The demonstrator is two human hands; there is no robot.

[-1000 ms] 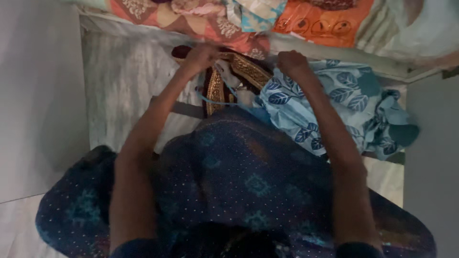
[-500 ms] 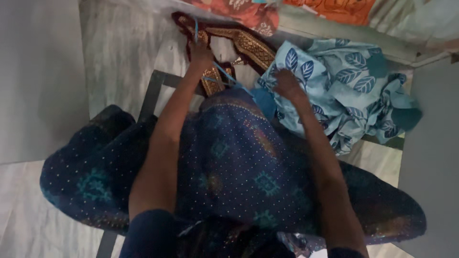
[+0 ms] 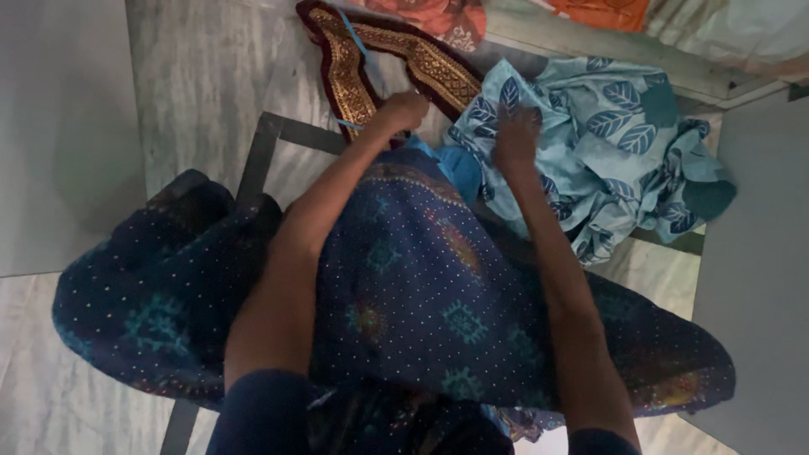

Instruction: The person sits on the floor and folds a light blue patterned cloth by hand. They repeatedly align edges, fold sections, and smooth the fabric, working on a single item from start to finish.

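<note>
A maroon cloth with a wide gold border (image 3: 354, 67) lies on the pale stone floor (image 3: 211, 76) ahead of me. My left hand (image 3: 403, 109) is closed at its near edge, and a thin light-blue cord (image 3: 356, 38) runs from there over the cloth. My right hand (image 3: 516, 135) presses down on a crumpled light-blue cloth with dark leaf prints (image 3: 607, 143). A dark blue dotted garment (image 3: 413, 286) covers my lap and knees, hiding what lies under my forearms.
Orange and patterned fabrics (image 3: 438, 15) are heaped along the top edge above a pale step (image 3: 590, 50). A white wall (image 3: 59, 135) stands at the left and a grey panel (image 3: 758, 278) at the right. Dark inlay lines (image 3: 261, 152) cross the floor.
My view has tipped down and closer. My left hand came back from the far edge of the gold-bordered cloth to its near edge. My right hand shifted slightly on the leaf-print cloth.
</note>
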